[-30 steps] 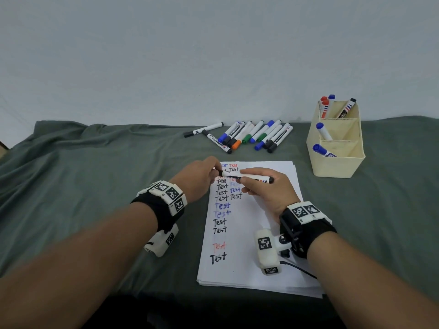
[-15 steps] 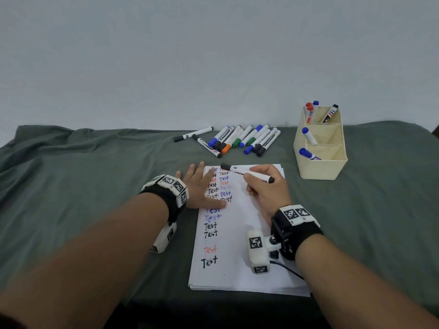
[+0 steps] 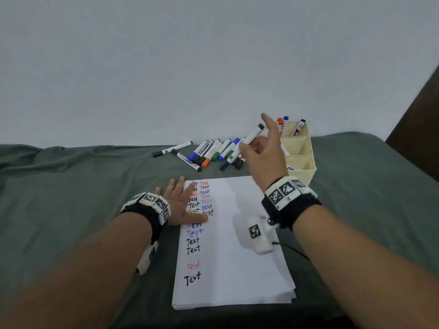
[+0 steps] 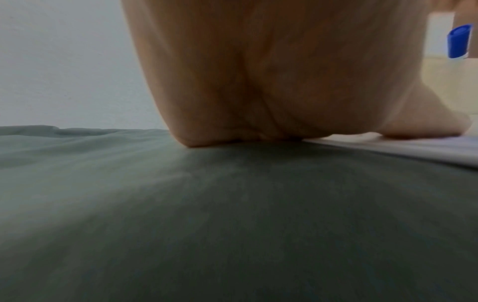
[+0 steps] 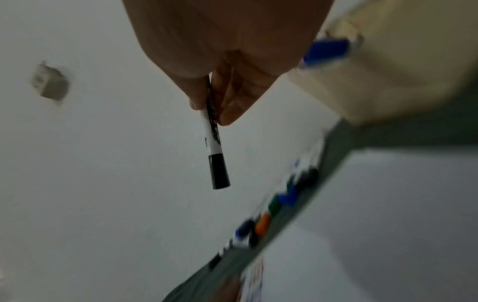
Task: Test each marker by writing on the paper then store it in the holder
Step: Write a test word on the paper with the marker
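My right hand [image 3: 259, 148] is raised above the far edge of the paper, just left of the cream holder [image 3: 301, 160], and pinches a capped black marker [image 3: 252, 135] between thumb and fingers. In the right wrist view the black marker [image 5: 213, 141] points away from the palm, cap outward. My left hand [image 3: 183, 203] lies flat with spread fingers on the left edge of the white paper [image 3: 240, 245], which carries rows of "Test" in black, blue and red. Several markers [image 3: 209, 153] lie in a row beyond the paper.
A green cloth [image 3: 71, 198] covers the table. The holder has three compartments with several red, blue and black markers standing in them [image 3: 283, 125]. A pale wall rises behind. A dark edge shows at the far right [image 3: 422, 129].
My right hand has lifted the black marker off the paper and carried it up and right toward the holder. My left hand stays flat on the paper's left edge.
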